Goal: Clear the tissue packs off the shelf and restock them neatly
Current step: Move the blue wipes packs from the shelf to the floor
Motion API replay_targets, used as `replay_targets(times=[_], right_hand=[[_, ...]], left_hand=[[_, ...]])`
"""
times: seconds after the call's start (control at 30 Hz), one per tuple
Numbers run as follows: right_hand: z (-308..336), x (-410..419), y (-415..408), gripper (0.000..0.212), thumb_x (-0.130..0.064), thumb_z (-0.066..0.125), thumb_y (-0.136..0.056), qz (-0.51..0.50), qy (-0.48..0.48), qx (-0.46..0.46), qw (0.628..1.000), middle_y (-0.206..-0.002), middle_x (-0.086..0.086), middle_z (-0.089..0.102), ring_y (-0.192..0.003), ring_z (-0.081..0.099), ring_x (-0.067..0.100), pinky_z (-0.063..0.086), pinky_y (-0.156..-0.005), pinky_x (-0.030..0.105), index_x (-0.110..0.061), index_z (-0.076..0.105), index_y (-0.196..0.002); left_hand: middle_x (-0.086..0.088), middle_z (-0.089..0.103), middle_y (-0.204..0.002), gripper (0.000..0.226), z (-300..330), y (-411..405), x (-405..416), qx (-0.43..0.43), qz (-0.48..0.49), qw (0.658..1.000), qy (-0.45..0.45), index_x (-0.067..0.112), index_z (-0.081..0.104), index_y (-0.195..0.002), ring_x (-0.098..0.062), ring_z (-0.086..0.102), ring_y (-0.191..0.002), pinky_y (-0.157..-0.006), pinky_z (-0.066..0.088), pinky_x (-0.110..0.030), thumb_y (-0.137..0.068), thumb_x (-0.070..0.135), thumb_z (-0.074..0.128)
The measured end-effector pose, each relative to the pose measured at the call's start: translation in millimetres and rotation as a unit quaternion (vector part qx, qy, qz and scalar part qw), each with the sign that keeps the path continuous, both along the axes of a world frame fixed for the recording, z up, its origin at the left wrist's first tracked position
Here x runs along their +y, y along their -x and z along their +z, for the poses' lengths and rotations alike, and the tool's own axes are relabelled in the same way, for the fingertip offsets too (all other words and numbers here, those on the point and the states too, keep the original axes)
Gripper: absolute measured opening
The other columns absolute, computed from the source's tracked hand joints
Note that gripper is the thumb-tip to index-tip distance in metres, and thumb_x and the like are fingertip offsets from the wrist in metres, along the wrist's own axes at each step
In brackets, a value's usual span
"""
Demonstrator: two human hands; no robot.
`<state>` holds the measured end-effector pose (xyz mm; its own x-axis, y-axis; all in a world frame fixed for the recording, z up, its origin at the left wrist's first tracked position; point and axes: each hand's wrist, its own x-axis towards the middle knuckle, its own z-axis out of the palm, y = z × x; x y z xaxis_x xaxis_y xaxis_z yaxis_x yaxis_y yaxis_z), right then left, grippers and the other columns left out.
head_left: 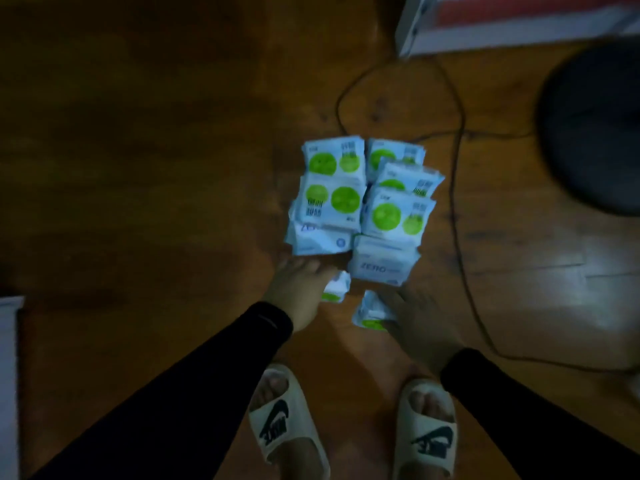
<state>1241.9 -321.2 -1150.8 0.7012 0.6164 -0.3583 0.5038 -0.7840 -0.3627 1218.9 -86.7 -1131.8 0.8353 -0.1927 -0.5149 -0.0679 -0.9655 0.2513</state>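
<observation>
Dim wooden floor (138, 168) fills the head view, crossed by a dark cable (457, 202) and bearing a loose heap of tissue packs (360, 199) — white wrappers with green circles and barcodes, some overlapping and lying askew, a few flipped to show "ZERO". Just in front of slippered feet, the left hand (301, 292) curls round one small pack (336, 289) and the right hand (415, 323) grips another pack (372, 311). Likely trouble — the slumped heap could slide apart if nudged, and slick wrappers may slip from a one-handed hold.
</observation>
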Motion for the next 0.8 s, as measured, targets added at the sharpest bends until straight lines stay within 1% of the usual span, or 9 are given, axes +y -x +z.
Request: replay_targets(times=[0.07, 0.13, 0.2, 0.3, 0.47, 0.53, 0.6, 0.67, 0.8], right_hand=[[-33, 7, -1, 0.048, -0.024, 0.069, -0.067, 0.019, -0.01, -0.045, 0.999, -0.093, 0.011, 0.065, -0.074, 0.065, 0.034, 0.054, -0.063, 0.037, -0.015, 0.058, -0.114], [-43, 12, -9, 0.045, -0.016, 0.06, -0.072, 0.008, -0.015, -0.073, 0.997, -0.098, 0.015, 0.064, -0.08, 0.064, 0.037, 0.054, -0.069, 0.04, -0.013, 0.052, -0.116], [-29, 16, -23, 0.046, -0.006, 0.067, -0.076, -0.047, -0.016, -0.074, 0.996, -0.108, 0.02, 0.062, -0.09, 0.062, 0.04, 0.054, -0.073, 0.044, -0.008, 0.055, -0.12], [37, 25, -42, 0.047, -0.013, 0.073, -0.081, -0.07, -0.006, -0.067, 0.995, -0.115, 0.019, 0.06, -0.096, 0.061, 0.04, 0.053, -0.073, 0.045, -0.006, 0.058, -0.124], [201, 61, -70, 0.047, -0.036, 0.05, -0.093, -0.003, -0.054, -0.066, 0.996, -0.124, 0.017, 0.056, -0.107, 0.059, 0.039, 0.053, -0.08, 0.048, -0.009, 0.053, -0.131], [281, 89, -81, 0.05, -0.042, 0.045, -0.094, 0.019, -0.088, -0.081, 0.993, -0.126, 0.016, 0.056, -0.11, 0.057, 0.036, 0.052, -0.085, 0.046, -0.01, 0.053, -0.131], [363, 120, -90, 0.051, -0.043, 0.045, -0.093, 0.048, -0.13, -0.106, 0.985, -0.127, 0.016, 0.055, -0.111, 0.056, 0.036, 0.051, -0.089, 0.044, -0.009, 0.054, -0.131], [445, 151, -92, 0.05, -0.041, 0.048, -0.092, 0.078, -0.173, -0.131, 0.973, -0.128, 0.017, 0.054, -0.111, 0.055, 0.038, 0.05, -0.09, 0.045, -0.008, 0.054, -0.13], [598, 203, -82, 0.051, -0.041, 0.049, -0.093, 0.133, -0.275, -0.185, 0.934, -0.13, 0.018, 0.052, -0.117, 0.052, 0.038, 0.046, -0.097, 0.049, -0.009, 0.049, -0.133]], left_hand=[[-0.01, 0.06, -0.112, 0.049, -31, -3, 0, -0.061, -0.008, 0.998, -0.012, 0.021, 0.06, -0.122, -0.035, 0.055, -0.107, -0.091, 0.042, -0.047, -0.078, 0.011, 0.041], [-0.016, 0.061, -0.115, 0.045, -36, -5, 3, -0.111, 0.015, 0.993, -0.025, 0.013, 0.063, -0.119, -0.037, 0.057, -0.105, -0.082, 0.048, -0.045, -0.076, 0.005, 0.052], [-0.017, 0.06, -0.117, 0.047, -22, -5, 10, -0.134, 0.04, 0.99, -0.029, 0.01, 0.063, -0.12, -0.037, 0.057, -0.104, -0.081, 0.049, -0.042, -0.073, 0.002, 0.067], [-0.014, 0.059, -0.117, 0.042, 33, -4, 27, -0.115, 0.078, 0.99, -0.012, 0.012, 0.061, -0.119, -0.037, 0.056, -0.101, -0.086, 0.047, -0.043, -0.078, 0.014, 0.066], [-0.009, 0.065, -0.103, 0.045, 194, -4, 69, -0.141, 0.156, 0.978, -0.006, 0.015, 0.066, -0.108, -0.031, 0.063, -0.091, -0.082, 0.046, -0.033, -0.081, 0.039, 0.039], [-0.007, 0.062, -0.116, 0.054, 279, 1, 90, -0.162, 0.194, 0.967, -0.023, 0.016, 0.062, -0.118, -0.028, 0.061, -0.103, -0.088, 0.041, -0.031, -0.085, 0.046, 0.033], [-0.007, 0.049, -0.137, 0.062, 363, 9, 114, -0.169, 0.257, 0.951, -0.036, 0.018, 0.048, -0.136, -0.029, 0.046, -0.124, -0.102, 0.034, -0.036, -0.091, 0.054, 0.024], [-0.008, 0.046, -0.14, 0.06, 446, 26, 140, -0.214, 0.304, 0.927, -0.049, 0.018, 0.044, -0.138, -0.029, 0.041, -0.127, -0.106, 0.031, -0.041, -0.094, 0.055, 0.027], [-0.012, 0.062, -0.117, 0.055, 609, 75, 175, -0.363, 0.348, 0.86, -0.087, 0.01, 0.061, -0.121, -0.032, 0.056, -0.108, -0.096, 0.044, -0.044, -0.092, 0.051, 0.04]])
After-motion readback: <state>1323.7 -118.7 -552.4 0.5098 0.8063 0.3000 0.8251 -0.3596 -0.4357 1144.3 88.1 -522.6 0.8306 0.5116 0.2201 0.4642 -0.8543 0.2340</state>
